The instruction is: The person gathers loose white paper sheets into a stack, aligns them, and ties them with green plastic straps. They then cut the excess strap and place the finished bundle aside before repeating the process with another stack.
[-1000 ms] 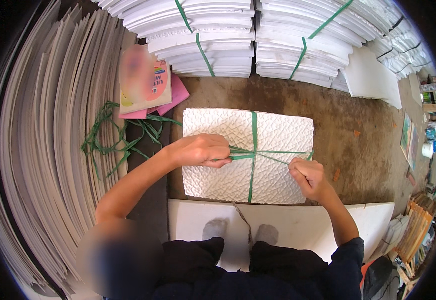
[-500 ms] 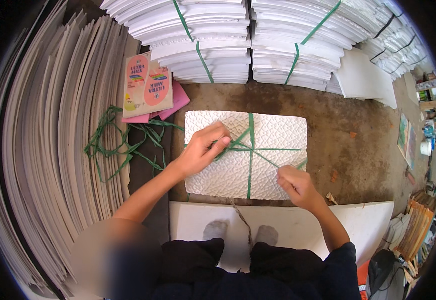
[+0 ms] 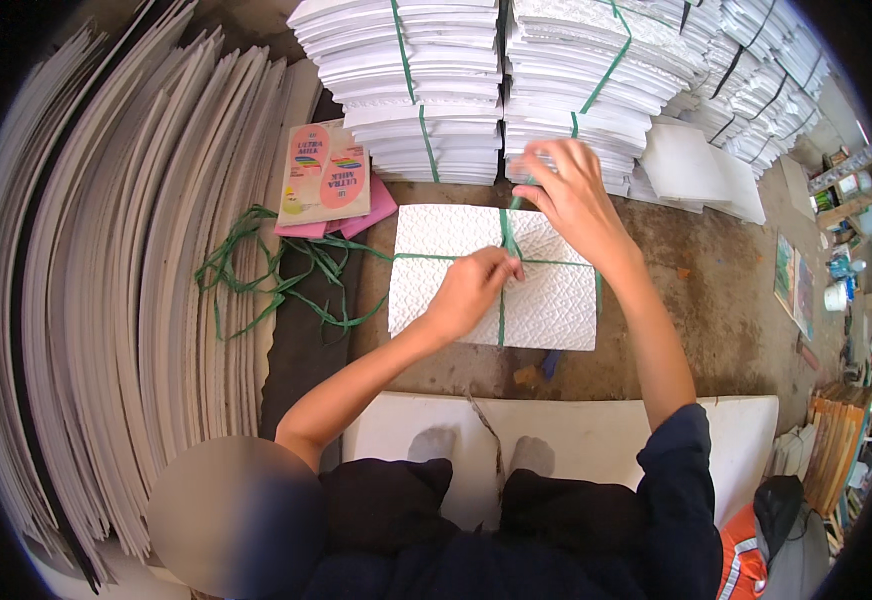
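A stack of white embossed sheets (image 3: 446, 225) lies in front of me, bound crosswise by a green strap (image 3: 502, 315). The strap's crossing sits near the middle of the top sheet. Beside that crossing my left hand (image 3: 474, 292) is closed, thumb and fingers pinching the strap. My right hand (image 3: 574, 195) is raised over the stack's far edge. A length of strap runs up from the crossing to its thumb and fingers, which are partly blurred. Loose green strap (image 3: 246, 260) lies tangled to the left of the stack.
Tall bundles of white sheets (image 3: 426, 60) stand behind. Upright grey boards (image 3: 156, 300) fill the left side. A printed carton sheet (image 3: 326, 175) rests on pink sheets (image 3: 371, 210). My feet stand on a white board (image 3: 636, 440). Wooden pieces (image 3: 836, 440) are at right.
My right hand has moved from the near right corner up to the far edge. My left hand has shifted right to the crossing. The stack now appears farther from the white board.
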The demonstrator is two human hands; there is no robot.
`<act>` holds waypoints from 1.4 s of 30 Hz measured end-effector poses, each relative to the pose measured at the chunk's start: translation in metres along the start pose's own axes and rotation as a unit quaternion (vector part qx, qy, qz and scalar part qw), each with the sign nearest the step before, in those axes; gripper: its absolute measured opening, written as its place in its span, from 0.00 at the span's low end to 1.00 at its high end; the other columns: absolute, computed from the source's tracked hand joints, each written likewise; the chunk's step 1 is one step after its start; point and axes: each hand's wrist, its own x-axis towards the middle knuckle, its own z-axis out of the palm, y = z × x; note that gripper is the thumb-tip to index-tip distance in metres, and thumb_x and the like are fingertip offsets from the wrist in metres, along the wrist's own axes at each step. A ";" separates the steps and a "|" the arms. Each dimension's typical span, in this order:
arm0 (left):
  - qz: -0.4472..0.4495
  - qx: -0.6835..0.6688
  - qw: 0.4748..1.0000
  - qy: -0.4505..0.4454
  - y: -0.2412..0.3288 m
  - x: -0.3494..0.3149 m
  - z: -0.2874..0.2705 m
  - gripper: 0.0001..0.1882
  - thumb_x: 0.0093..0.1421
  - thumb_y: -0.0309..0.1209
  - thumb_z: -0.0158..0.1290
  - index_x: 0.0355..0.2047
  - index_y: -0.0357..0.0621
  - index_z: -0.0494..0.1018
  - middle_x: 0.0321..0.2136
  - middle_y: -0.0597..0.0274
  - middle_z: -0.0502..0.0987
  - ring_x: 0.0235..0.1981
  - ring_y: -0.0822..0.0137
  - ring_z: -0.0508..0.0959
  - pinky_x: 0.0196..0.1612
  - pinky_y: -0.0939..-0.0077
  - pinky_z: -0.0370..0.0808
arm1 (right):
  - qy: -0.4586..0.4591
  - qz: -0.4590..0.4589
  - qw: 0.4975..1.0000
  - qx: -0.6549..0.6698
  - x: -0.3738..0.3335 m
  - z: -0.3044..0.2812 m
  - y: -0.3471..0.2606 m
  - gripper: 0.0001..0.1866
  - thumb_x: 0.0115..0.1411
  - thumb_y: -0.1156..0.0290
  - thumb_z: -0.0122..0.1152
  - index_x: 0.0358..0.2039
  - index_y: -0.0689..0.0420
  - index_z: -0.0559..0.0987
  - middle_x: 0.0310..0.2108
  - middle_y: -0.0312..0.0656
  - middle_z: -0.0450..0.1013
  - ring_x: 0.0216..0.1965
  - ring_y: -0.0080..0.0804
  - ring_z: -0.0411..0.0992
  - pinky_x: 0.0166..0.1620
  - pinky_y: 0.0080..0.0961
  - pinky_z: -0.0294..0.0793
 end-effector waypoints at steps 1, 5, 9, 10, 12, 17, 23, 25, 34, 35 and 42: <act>-0.013 -0.043 0.999 0.027 -0.014 0.000 0.000 0.15 0.60 0.35 0.41 0.27 0.38 0.72 0.12 0.61 0.62 0.17 0.69 0.66 0.24 0.76 0.63 | 0.052 0.009 0.999 -0.005 -0.004 0.007 -0.006 0.12 0.46 0.73 0.60 0.31 0.57 0.70 0.27 0.39 0.68 0.35 0.36 0.65 0.42 0.32 0.64; -0.177 -0.223 0.958 -0.022 -0.016 -0.001 -0.019 0.16 0.62 0.39 0.39 0.29 0.42 0.72 0.11 0.79 0.53 0.13 0.83 0.51 0.17 0.85 0.48 | 0.087 0.073 0.987 0.112 -0.060 0.037 -0.029 0.15 0.47 0.80 0.56 0.38 0.57 0.69 0.28 0.38 0.70 0.39 0.37 0.65 0.48 0.34 0.60; -0.161 -0.209 0.960 -0.096 -0.009 -0.002 -0.023 0.16 0.61 0.39 0.40 0.30 0.41 0.73 0.11 0.78 0.53 0.13 0.82 0.51 0.17 0.84 0.48 | 0.007 0.089 0.985 0.151 -0.073 0.038 -0.045 0.20 0.47 0.82 0.55 0.42 0.57 0.67 0.35 0.37 0.72 0.44 0.36 0.64 0.53 0.39 0.55; -0.162 -0.200 0.961 -0.102 -0.013 -0.001 -0.023 0.16 0.61 0.39 0.41 0.30 0.41 0.73 0.11 0.79 0.53 0.13 0.82 0.51 0.17 0.84 0.48 | -0.007 0.079 0.985 0.155 -0.073 0.039 -0.042 0.20 0.47 0.82 0.55 0.42 0.57 0.67 0.36 0.37 0.72 0.44 0.36 0.64 0.53 0.39 0.55; -0.196 -0.204 0.950 -0.133 -0.017 0.005 -0.029 0.16 0.59 0.40 0.43 0.31 0.40 0.73 0.11 0.79 0.53 0.13 0.82 0.51 0.17 0.84 0.48 | -0.003 0.048 0.989 0.143 -0.074 0.039 -0.038 0.18 0.47 0.81 0.56 0.40 0.57 0.67 0.33 0.36 0.71 0.47 0.35 0.63 0.55 0.41 0.52; -0.221 -0.162 0.932 -0.238 -0.022 0.020 -0.047 0.17 0.56 0.42 0.47 0.30 0.39 0.75 0.12 0.78 0.55 0.14 0.82 0.52 0.17 0.85 0.48 | 0.036 0.012 0.975 0.221 -0.078 0.044 -0.043 0.15 0.50 0.82 0.53 0.38 0.58 0.63 0.34 0.41 0.69 0.46 0.39 0.67 0.51 0.38 0.62; -0.106 0.074 0.990 -0.059 -0.020 0.009 -0.029 0.15 0.56 0.38 0.49 0.31 0.36 0.73 0.18 0.66 0.72 0.21 0.78 0.65 0.25 0.82 0.64 | 0.059 0.174 0.927 0.327 -0.084 0.057 -0.047 0.17 0.53 0.81 0.51 0.43 0.60 0.61 0.30 0.47 0.69 0.33 0.41 0.72 0.32 0.31 0.72; -0.094 0.084 0.991 -0.047 0.004 0.002 -0.024 0.14 0.55 0.36 0.51 0.31 0.35 0.73 0.19 0.64 0.72 0.22 0.78 0.66 0.27 0.82 0.64 | 0.063 0.207 0.920 0.328 -0.086 0.054 -0.042 0.17 0.53 0.81 0.51 0.42 0.60 0.61 0.30 0.47 0.69 0.32 0.40 0.73 0.32 0.30 0.72; -0.063 -0.154 0.986 0.013 -0.036 0.000 -0.017 0.09 0.56 0.31 0.50 0.30 0.36 0.73 0.19 0.71 0.70 0.23 0.82 0.63 0.26 0.84 0.61 | -0.094 0.198 0.874 0.433 -0.078 0.042 -0.029 0.33 0.48 0.83 0.56 0.54 0.49 0.59 0.38 0.38 0.62 0.29 0.23 0.66 0.34 0.21 0.67; -0.064 -0.171 0.983 0.013 -0.035 0.002 -0.015 0.09 0.56 0.31 0.50 0.30 0.36 0.73 0.21 0.72 0.70 0.24 0.82 0.63 0.27 0.84 0.61 | -0.098 0.220 0.854 0.461 -0.077 0.039 -0.028 0.33 0.45 0.83 0.59 0.53 0.48 0.62 0.40 0.37 0.61 0.31 0.24 0.66 0.37 0.22 0.67; -0.141 -0.138 0.980 -0.008 -0.033 0.005 -0.030 0.12 0.58 0.36 0.48 0.30 0.39 0.72 0.22 0.74 0.69 0.24 0.83 0.64 0.27 0.86 0.60 | 0.073 0.253 0.678 0.686 -0.072 0.020 -0.021 0.14 0.61 0.60 0.43 0.28 0.58 0.71 0.26 0.38 0.64 0.30 0.28 0.66 0.46 0.33 0.64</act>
